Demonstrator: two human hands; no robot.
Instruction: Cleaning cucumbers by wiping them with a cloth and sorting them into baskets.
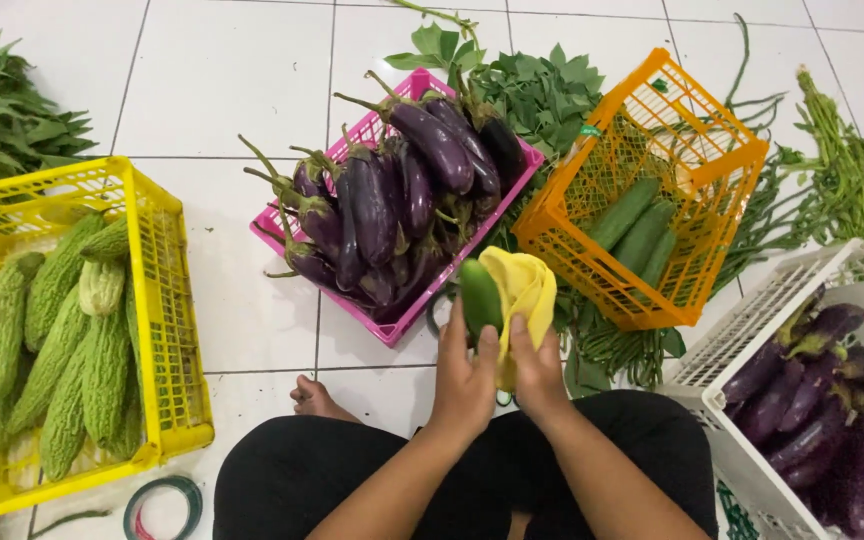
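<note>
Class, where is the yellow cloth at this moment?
In the head view the yellow cloth sits at centre, held by the right hand against the cucumber in the left hand.

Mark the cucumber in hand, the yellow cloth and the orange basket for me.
cucumber (479,296), head view, on its green middle.
yellow cloth (526,285), head view, on the upper fold.
orange basket (550,203), head view, on its left wall.

A produce-sorting spot on a white tiled floor (222,90) is suggested by vegetable crates: bitter gourds (52,340) at nine o'clock, aubergines (392,200) at twelve.
</note>
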